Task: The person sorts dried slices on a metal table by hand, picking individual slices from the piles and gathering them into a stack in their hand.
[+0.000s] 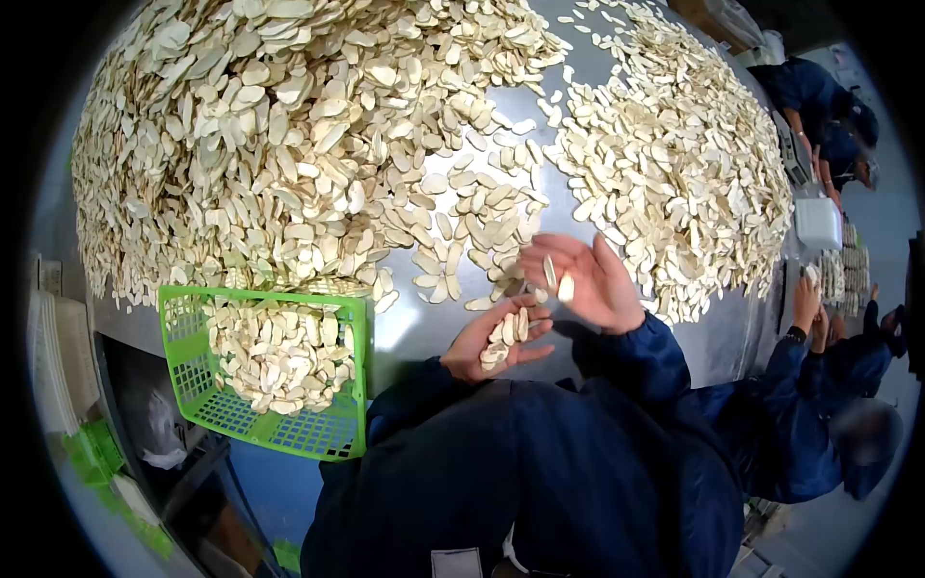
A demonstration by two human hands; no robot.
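Several pale, flat, oblong dried slices (pixel 506 337) lie in the palm of my left hand (pixel 472 349), which is cupped around them with the palm up. Just beyond it, my right hand (pixel 602 289) is turned palm up, its fingers stretched out. Two slices (pixel 567 287) show against the palm and fingers of my right hand; whether they rest there or are falling cannot be made out. Both hands are over the near edge of the metal table (pixel 409 332). A small scatter of slices (pixel 482 217) lies on the tabletop just past my fingers.
A large heap of slices (pixel 279 125) covers the table's left side, and a thinner spread (pixel 674 173) the right. Left of me, a green plastic basket (pixel 361 376) holds more slices. Co-workers in dark blue (pixel 771 424) are at the right, near a white container (pixel 819 223).
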